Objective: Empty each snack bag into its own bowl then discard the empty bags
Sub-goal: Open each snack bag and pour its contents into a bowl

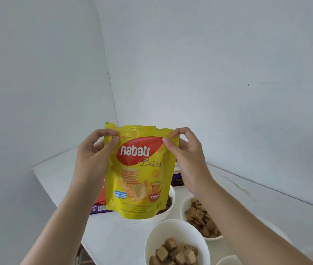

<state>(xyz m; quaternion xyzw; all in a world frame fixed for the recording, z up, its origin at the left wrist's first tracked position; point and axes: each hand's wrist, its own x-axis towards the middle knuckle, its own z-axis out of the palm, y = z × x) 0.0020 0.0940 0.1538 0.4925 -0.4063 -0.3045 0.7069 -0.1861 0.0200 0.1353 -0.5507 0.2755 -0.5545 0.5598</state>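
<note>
**Bag held up by its top corners, pour not yet begun**

Bag (pixel 142 178), yellow and upright, hangs in the air above the tabletop (pixel 113 236). The left hand (pixel 92 152) pinches its top left corner between thumb and fingers, and the right hand (pixel 188 152) pinches the top right corner the same way. The top edge looks ragged, with a small tab standing up at the left, but I cannot tell whether the mouth is fully open.

Three bowls below already hold snacks: the near bowl (pixel 152 243), the right bowl (pixel 183 209) and one half hidden behind the bag (pixel 168 213). A bowl rim (pixel 226 260) shows at the bottom edge, its contents out of sight.

To do this well, pull the two corners apart evenly until the mouth gapes, then tip the bag low over a bowl that has nothing in it, so pieces do not bounce out or mix.
</note>
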